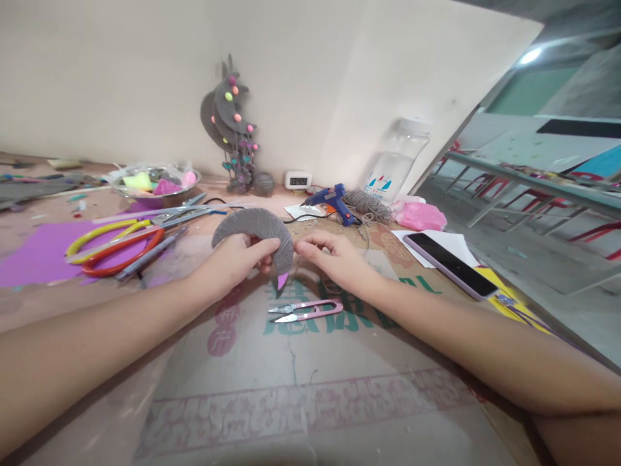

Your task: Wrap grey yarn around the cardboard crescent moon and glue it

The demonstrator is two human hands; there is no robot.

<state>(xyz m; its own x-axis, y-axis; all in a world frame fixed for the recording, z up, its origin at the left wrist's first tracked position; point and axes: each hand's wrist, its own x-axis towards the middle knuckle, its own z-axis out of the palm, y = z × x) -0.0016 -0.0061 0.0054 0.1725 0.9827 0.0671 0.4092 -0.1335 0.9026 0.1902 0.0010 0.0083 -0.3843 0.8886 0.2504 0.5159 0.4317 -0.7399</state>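
Observation:
A crescent wrapped in grey yarn (259, 223), with a purple tip showing at its lower end, is gripped by my left hand (237, 255), the thumb lying across its front. My right hand (334, 259) is just beside the crescent's right edge, its thumb and forefinger pinched together. Whatever is between those fingertips is too small to make out. Below both hands, pink thread snips (317, 310) lie on the printed cardboard (233, 414), blades pointing left.
Yellow and red-handled scissors (121, 249) lie on purple sheets at left, near a metal bowl (155, 194). Behind are a blue glue gun (334, 202), grey yarn (366, 206), a bottle (400, 158) and a small clock (297, 180). A phone (450, 265) lies at right.

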